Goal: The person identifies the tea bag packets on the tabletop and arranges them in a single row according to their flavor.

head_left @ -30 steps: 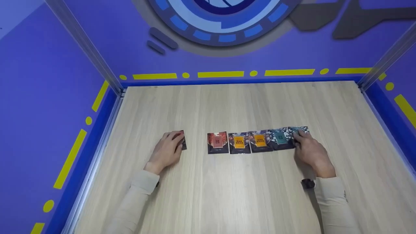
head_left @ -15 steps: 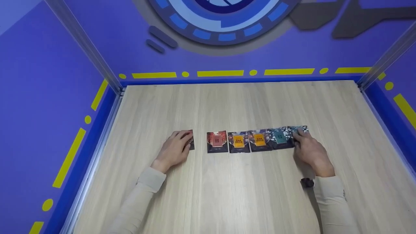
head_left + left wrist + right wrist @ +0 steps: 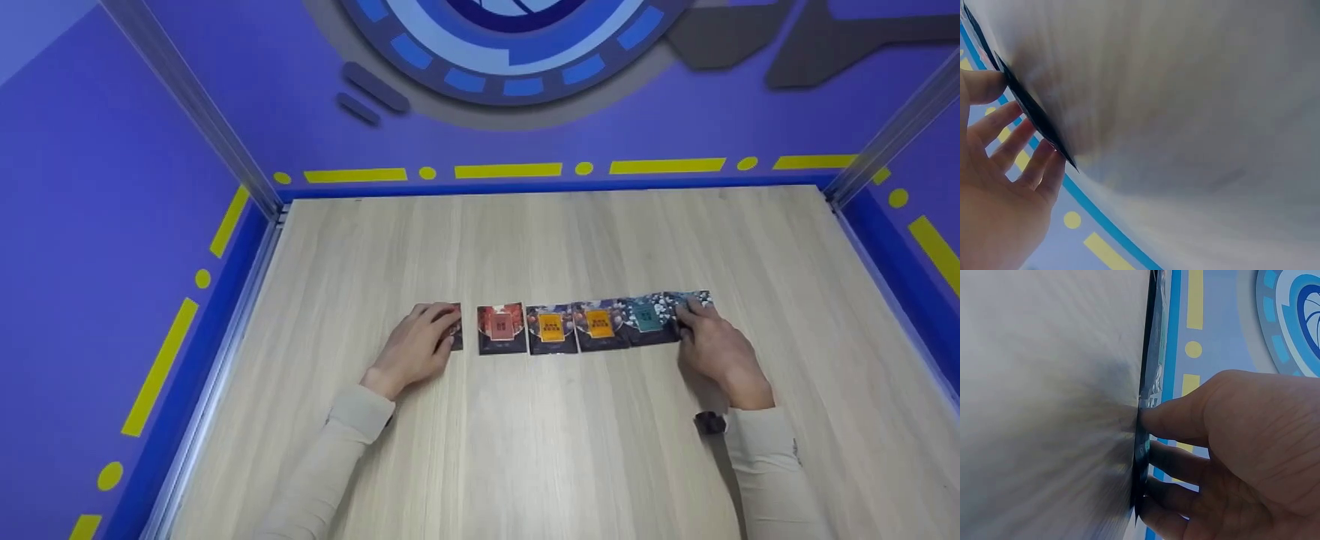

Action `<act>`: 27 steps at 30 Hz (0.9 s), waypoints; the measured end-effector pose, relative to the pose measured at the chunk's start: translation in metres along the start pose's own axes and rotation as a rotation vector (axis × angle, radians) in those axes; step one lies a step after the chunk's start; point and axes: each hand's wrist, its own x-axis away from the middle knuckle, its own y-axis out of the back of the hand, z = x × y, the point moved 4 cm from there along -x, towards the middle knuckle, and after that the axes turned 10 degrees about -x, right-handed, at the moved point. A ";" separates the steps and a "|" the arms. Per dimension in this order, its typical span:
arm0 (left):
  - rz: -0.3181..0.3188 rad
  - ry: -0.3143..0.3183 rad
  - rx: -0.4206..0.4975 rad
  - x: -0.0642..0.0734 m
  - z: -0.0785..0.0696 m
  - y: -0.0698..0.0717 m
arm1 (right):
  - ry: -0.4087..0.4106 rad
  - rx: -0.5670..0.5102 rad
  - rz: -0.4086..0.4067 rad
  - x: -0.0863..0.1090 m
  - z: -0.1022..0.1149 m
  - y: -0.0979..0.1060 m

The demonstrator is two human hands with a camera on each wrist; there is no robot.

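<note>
In the head view, my left hand [image 3: 415, 343] rests its fingertips on a dark red sachet [image 3: 457, 337], which lies mostly hidden beneath them. The left wrist view shows the thumb and spread fingertips touching that thin packet [image 3: 1036, 112] from above. A red-labelled sachet [image 3: 502, 328] lies a small gap to its right. Two orange-labelled sachets [image 3: 552, 328] and a green-labelled sachet [image 3: 649, 316] continue the row. At its right end, my right hand [image 3: 718, 349] has thumb and fingers on another green floral sachet [image 3: 694, 296], partly covered by the hand.
A light wood table [image 3: 525, 435] carries the row. Blue-purple panels [image 3: 495, 142] with yellow marks stand behind it and at both sides. A black band [image 3: 710, 423] shows at the right wrist.
My left hand has slid its sachet rightward along the table, narrowing the gap to the red-labelled sachet. The right hand and the other sachets have stayed in place.
</note>
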 end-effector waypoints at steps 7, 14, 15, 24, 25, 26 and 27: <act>0.025 -0.006 -0.018 -0.004 -0.005 -0.003 | -0.016 0.004 -0.010 0.000 0.001 0.001; 0.041 -0.021 -0.013 -0.007 -0.012 -0.005 | -0.004 0.002 -0.001 0.000 0.000 0.000; 0.042 -0.024 -0.011 -0.008 -0.012 -0.005 | -0.002 0.001 -0.001 0.000 0.000 0.000; 0.023 -0.039 0.005 -0.009 -0.015 -0.004 | -0.016 -0.001 -0.003 0.000 0.001 0.000; 0.028 -0.036 0.004 -0.009 -0.016 -0.004 | -0.015 0.001 -0.001 0.000 0.001 0.000; 0.027 -0.036 0.006 -0.009 -0.016 -0.004 | -0.014 0.003 0.001 0.000 0.001 -0.001; 0.030 -0.034 0.006 -0.008 -0.016 -0.005 | -0.017 0.003 0.003 0.000 0.001 -0.001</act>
